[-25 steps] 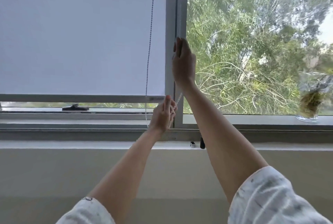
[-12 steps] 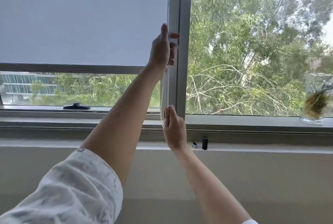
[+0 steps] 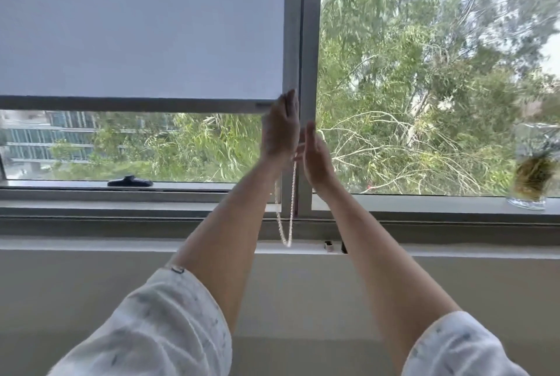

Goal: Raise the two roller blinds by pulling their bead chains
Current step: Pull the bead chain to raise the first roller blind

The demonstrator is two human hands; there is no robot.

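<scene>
A pale grey roller blind (image 3: 142, 27) covers the upper part of the left window; its bottom bar (image 3: 130, 104) hangs well above the sill. The white bead chain (image 3: 287, 218) hangs as a loop beside the centre frame (image 3: 310, 42) and reaches the ledge. My left hand (image 3: 280, 130) is level with the bar's right end and closed around the chain. My right hand (image 3: 315, 154) sits just right of it and slightly lower, fingers straight and apart, palm towards the chain. No blind shows over the right window pane (image 3: 424, 72).
A black window handle (image 3: 129, 181) lies on the left sill. A glass vase with a plant (image 3: 531, 175) stands on the sill at far right. Two small dark fittings (image 3: 335, 246) sit on the ledge (image 3: 91, 244) under the centre frame. Trees and a building lie outside.
The left blind's bottom bar has risen clear of the sill. My left hand came down the chain from high up; my right hand rose from low and opened.
</scene>
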